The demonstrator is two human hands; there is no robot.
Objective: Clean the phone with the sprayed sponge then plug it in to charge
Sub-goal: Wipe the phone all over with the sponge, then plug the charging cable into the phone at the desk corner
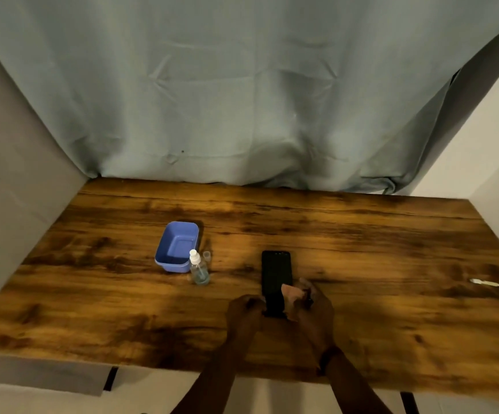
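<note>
While pinning the black phone (pixel 275 270) flat to the wooden table (pixel 361 234), grips its near left corner with the left hand (pixel 243 312), fingers curled in against the edge. Presses a pinkish sponge (pixel 290 294) onto the near right part of the dark screen with the right hand (pixel 313 306), fingers and thumb bunched tight around the sponge. Lies a little right of centre, that phone, long side running near to far, far end bare and uncovered.

Further left, well apart from the phone: clear spray bottle (pixel 199 270) with a white nozzle, upright, just beside the near right corner of a blue plastic tub (pixel 176 246). Just beyond the bottle, close to the tub's right wall: small clear cap (pixel 206 256), standing upright.

Off at the right edge, well apart from the phone and both hands: white charging cable (pixel 493 285), plug end resting on the wood and pointing left.

Behind the far edge of the table, hanging down to it: grey-green curtain (pixel 242 85), creased.
</note>
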